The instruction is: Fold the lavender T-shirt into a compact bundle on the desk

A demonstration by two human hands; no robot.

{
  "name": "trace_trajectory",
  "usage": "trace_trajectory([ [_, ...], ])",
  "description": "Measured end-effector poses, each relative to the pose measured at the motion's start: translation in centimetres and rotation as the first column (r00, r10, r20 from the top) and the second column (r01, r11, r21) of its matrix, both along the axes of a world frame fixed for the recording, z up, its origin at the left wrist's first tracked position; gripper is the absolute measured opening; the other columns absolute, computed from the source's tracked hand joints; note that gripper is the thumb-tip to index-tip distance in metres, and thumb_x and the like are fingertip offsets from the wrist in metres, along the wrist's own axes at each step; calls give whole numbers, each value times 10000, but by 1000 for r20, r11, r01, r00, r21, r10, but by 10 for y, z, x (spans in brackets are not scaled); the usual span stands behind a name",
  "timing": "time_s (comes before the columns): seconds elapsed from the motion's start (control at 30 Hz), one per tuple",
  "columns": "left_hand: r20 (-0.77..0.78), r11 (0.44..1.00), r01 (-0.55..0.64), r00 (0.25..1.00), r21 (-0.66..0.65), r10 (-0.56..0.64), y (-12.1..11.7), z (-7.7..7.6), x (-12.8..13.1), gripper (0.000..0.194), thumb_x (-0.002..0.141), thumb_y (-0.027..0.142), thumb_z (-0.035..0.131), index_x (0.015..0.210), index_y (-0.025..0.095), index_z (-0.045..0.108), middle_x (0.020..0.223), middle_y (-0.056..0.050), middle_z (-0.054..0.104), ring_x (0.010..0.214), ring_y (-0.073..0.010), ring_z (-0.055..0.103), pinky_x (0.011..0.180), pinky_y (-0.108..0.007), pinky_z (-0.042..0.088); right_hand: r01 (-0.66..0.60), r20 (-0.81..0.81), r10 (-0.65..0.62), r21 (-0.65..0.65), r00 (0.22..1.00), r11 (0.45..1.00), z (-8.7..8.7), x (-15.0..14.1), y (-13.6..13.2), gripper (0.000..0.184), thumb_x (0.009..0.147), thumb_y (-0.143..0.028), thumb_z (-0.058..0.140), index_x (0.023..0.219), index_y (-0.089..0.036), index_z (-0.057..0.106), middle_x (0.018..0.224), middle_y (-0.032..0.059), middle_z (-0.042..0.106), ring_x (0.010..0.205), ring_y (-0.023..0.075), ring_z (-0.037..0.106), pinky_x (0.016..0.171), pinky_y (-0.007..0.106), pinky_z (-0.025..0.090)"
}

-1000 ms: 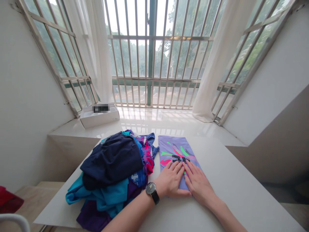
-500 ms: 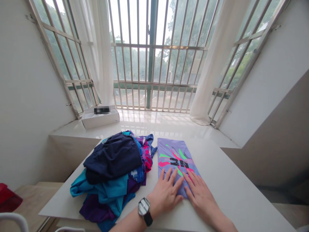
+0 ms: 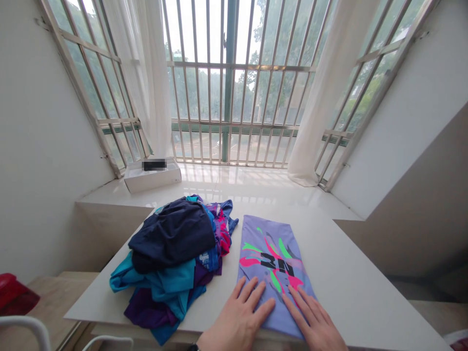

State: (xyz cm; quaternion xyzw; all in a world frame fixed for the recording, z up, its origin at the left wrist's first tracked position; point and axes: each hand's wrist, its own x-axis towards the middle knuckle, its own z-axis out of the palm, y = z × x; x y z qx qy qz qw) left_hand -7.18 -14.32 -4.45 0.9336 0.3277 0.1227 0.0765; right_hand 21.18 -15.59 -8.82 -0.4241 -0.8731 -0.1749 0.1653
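A folded lavender shirt (image 3: 270,243) with a pink, green and black print lies flat near the front of the white table (image 3: 351,292). My left hand (image 3: 243,312) rests on its lower left part, fingers spread. Along the lower right edge lies my right hand (image 3: 312,319), palm down with the fingers stretched out. Neither hand grips the cloth. To the left is a loose heap of clothes, with a dark navy garment (image 3: 175,234) on top and a teal garment (image 3: 157,278) below it.
On the windowsill (image 3: 219,180) behind the table stands a white box (image 3: 153,179) with a blurred dark patch above it. White curtains (image 3: 314,112) hang before the barred window. A red object (image 3: 16,295) and a white curved rail (image 3: 29,324) show at the lower left.
The folded shirt has slid towards me and slightly right, with both hands on it. My watch has almost left the picture at the bottom. The clothes heap looks the same.
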Motion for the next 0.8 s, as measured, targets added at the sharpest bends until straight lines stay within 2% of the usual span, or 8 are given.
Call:
trace_trajectory([
  [0.1, -15, 988, -37, 999, 149, 39, -6, -17, 2, 799, 900, 707, 454, 1533, 252, 277, 1580, -127, 347, 1425, -326, 355, 1152, -503, 307, -49, 1, 49, 167, 999, 985, -13, 2, -3, 829, 838, -643, 568, 1542, -268, 341, 1406, 56, 589, 1203, 296, 598, 949, 371, 471],
  [0.2, 17, 943, -63, 998, 326, 61, -11, -34, 8, 723, 906, 673, 490, 1470, 233, 390, 1494, -106, 487, 1341, -306, 470, 1108, -459, 365, -85, -12, 92, 278, 996, 957, -24, 6, -3, 760, 853, -617, 550, 1508, -256, 414, 1352, 49, 636, 1139, 275, 631, 913, 343, 471],
  [0.3, 127, 882, -90, 991, 463, 35, -12, -45, 14, 473, 944, 536, 534, 1315, 243, 545, 1351, -47, 627, 1208, -235, 582, 1067, -382, 398, -99, 31, 94, 253, 995, 962, -22, 12, -6, 670, 879, -509, 555, 1495, -273, 436, 1343, 28, 643, 1125, 256, 643, 904, 317, 483],
  [0.37, 192, 856, -124, 981, 502, 29, -12, -46, 17, 294, 961, 404, 547, 1208, 255, 602, 1271, -12, 677, 1126, -191, 621, 1035, -345, 411, -123, 73, 110, 211, 991, 970, -17, 16, -9, 645, 887, -414, 552, 1503, -272, 423, 1353, 19, 634, 1124, 247, 651, 899, 304, 494],
  [0.43, 210, 859, -133, 977, 495, 30, -11, -42, 18, 216, 961, 327, 548, 1155, 260, 616, 1234, 6, 694, 1084, -168, 633, 1004, -327, 420, -141, 78, 129, 173, 989, 975, -13, 18, -11, 665, 879, -356, 555, 1519, -271, 393, 1363, 15, 626, 1125, 248, 655, 904, 303, 504],
  [0.53, 195, 894, -117, 980, 433, 34, -10, -31, 19, 201, 971, 314, 536, 1148, 247, 603, 1226, 12, 694, 1078, -159, 627, 981, -320, 423, -149, 20, 148, 109, 989, 983, -13, 20, -10, 707, 861, -368, 581, 1529, -270, 372, 1380, 24, 610, 1143, 272, 649, 915, 326, 516],
  [0.67, 115, 946, -92, 992, 311, 59, -6, -13, 20, 230, 988, 318, 505, 1188, 222, 565, 1299, -20, 644, 1160, -188, 582, 1009, -350, 400, -151, -118, 153, 27, 981, 988, -15, 19, 2, 689, 835, -295, 584, 1504, -311, 416, 1397, 26, 597, 1175, 277, 633, 940, 346, 518],
  [0.8, 7, 979, -87, 996, 182, 87, 15, 7, 23, 243, 1001, 257, 455, 1227, 207, 530, 1344, -62, 598, 1216, -223, 544, 1030, -393, 391, -74, -182, 37, -201, 983, 977, -4, 16, 31, 620, 834, -195, 558, 1437, -330, 512, 1443, 31, 555, 1274, 274, 560, 1049, 400, 474],
])
